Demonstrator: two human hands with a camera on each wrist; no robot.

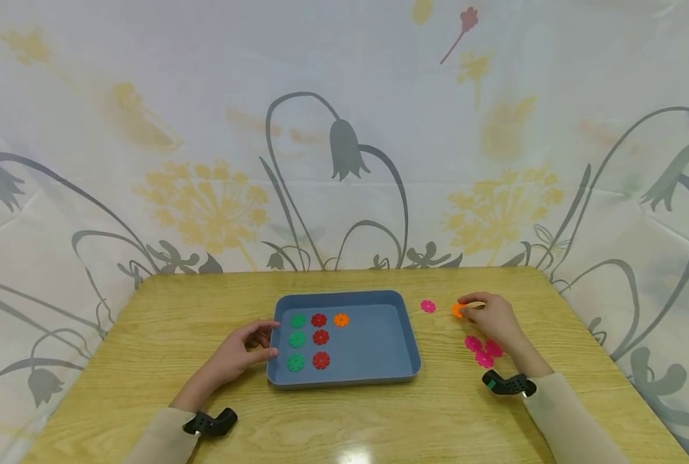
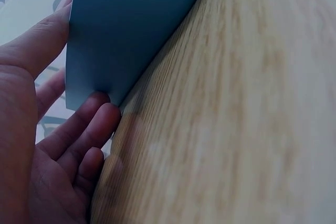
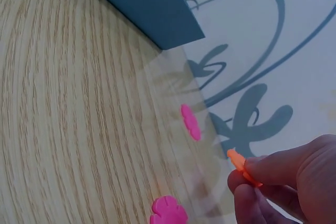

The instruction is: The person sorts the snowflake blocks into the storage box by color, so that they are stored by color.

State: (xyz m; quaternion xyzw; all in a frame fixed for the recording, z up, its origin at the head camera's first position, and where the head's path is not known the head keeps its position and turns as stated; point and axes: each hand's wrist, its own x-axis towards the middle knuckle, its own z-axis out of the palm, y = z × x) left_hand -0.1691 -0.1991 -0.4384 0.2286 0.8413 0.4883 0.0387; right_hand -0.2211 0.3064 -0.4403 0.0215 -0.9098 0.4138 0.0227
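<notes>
A blue-grey tray (image 1: pixel 373 341) holds three green discs (image 1: pixel 296 362) in a column at its left, three red discs (image 1: pixel 321 360) beside them and one orange disc (image 1: pixel 341 319) at the top of a third column. The left hand (image 1: pixel 241 351) grips the tray's left wall; in the left wrist view that hand (image 2: pixel 63 145) has its thumb and fingers around the wall (image 2: pixel 121 35). Right of the tray, the right hand (image 1: pixel 494 320) pinches an orange disc (image 1: pixel 457 310) between thumb and fingers, seen also in the right wrist view as an orange piece (image 3: pixel 243 167).
One pink disc (image 1: pixel 428 306) lies between the tray and the right hand. Several pink discs (image 1: pixel 484 358) lie together below that hand, near the wrist. The wooden table (image 1: pixel 321 425) ends at a patterned curtain (image 1: pixel 379 129) behind.
</notes>
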